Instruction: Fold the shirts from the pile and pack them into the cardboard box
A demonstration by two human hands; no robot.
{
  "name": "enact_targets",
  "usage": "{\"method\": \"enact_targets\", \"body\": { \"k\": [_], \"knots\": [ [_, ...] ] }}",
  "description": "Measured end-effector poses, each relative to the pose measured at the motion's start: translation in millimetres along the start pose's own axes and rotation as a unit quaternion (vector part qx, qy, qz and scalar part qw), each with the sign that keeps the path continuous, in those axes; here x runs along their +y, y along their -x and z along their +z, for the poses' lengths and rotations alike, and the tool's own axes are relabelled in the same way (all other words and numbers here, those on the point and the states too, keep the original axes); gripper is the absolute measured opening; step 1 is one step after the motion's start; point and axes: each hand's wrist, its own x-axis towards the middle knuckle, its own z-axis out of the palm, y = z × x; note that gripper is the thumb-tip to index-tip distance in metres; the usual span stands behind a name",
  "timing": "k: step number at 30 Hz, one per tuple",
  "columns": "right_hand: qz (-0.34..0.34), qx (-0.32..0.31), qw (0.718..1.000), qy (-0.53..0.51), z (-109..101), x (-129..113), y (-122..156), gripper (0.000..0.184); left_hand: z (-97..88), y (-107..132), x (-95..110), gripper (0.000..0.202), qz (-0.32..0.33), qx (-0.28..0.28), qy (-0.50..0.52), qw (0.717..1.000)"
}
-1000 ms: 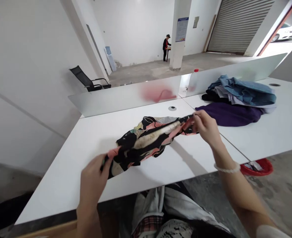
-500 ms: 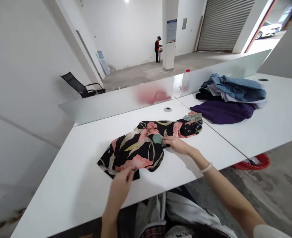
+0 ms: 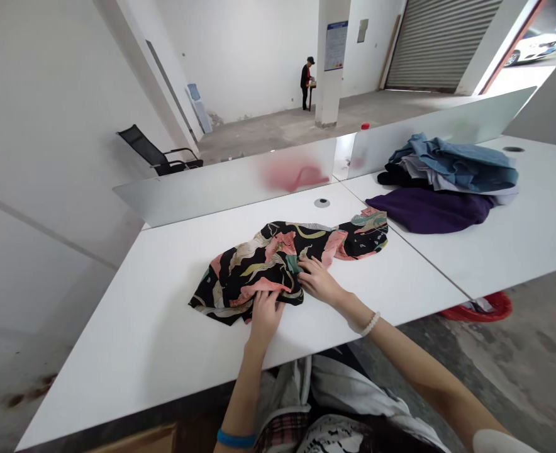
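A black shirt with pink, green and cream leaf print lies bunched and partly folded on the white table. My left hand rests on its near pink-edged fold, and the thumb is hard to make out. My right hand lies flat on the cloth's middle with its fingers spread. A bead bracelet circles my right wrist, and a blue band circles my left.
On the adjoining table sit a purple garment and a stacked pile of denim and other clothes. A frosted divider runs behind the table. A red basin sits on the floor at right. A person stands far back.
The shirt, held up between both hands a second ago, now lies on the table. Both hands have come down onto it and moved closer together.
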Motion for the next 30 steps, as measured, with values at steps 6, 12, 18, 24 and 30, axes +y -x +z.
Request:
{"method": "enact_targets", "body": {
  "k": [6,12,18,24,30],
  "knots": [
    [-0.060,0.038,0.990,-0.118,-47.9,-36.0,6.1,0.041,-57.6,6.0,22.2,0.028,-0.039,0.057,0.059,0.996],
    [-0.046,0.032,0.994,-0.095,-61.0,-86.2,-8.1,0.071,-106.2,19.1,86.7,0.019,0.103,0.131,0.012,0.986],
    [-0.013,0.075,0.996,-0.044,-66.9,-68.7,-8.6,0.073,-137.9,30.8,62.4,0.032,0.052,0.258,-0.145,0.954],
    [-0.010,0.129,0.991,-0.027,-102.0,-67.9,-25.8,0.060,-131.2,9.1,29.7,0.042,0.037,0.178,-0.219,0.959],
    [-0.041,0.085,0.970,-0.225,-130.5,-72.7,-50.0,0.051,-123.8,-15.2,35.5,0.032,-0.055,0.132,0.107,0.984]
  ]
}}
